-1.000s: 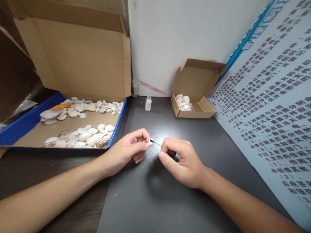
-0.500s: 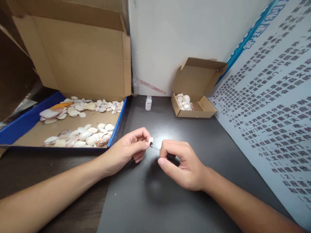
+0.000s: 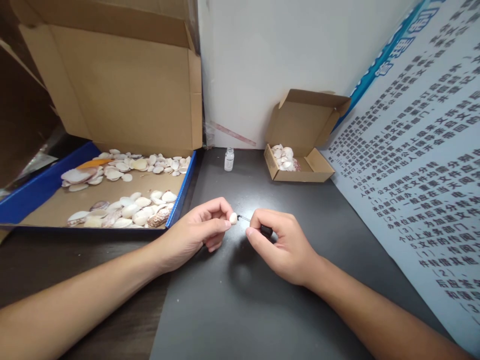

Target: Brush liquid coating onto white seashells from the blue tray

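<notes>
Left hand [image 3: 197,232] pinching small shell [image 3: 233,218] above dark surface [image 3: 240,300]; right hand [image 3: 279,242] closed on black-handled brush [image 3: 258,229], tip at shell. Coating seemingly midway; few shells in small box [image 3: 300,170], many left in blue tray [image 3: 183,192]

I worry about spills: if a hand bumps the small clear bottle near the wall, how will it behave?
The small bottle stands upright, taller than wide, so it probably tips easily. It looks uncapped, so its contents might spill. Being round, it would likely roll across the smooth dark table.
</notes>
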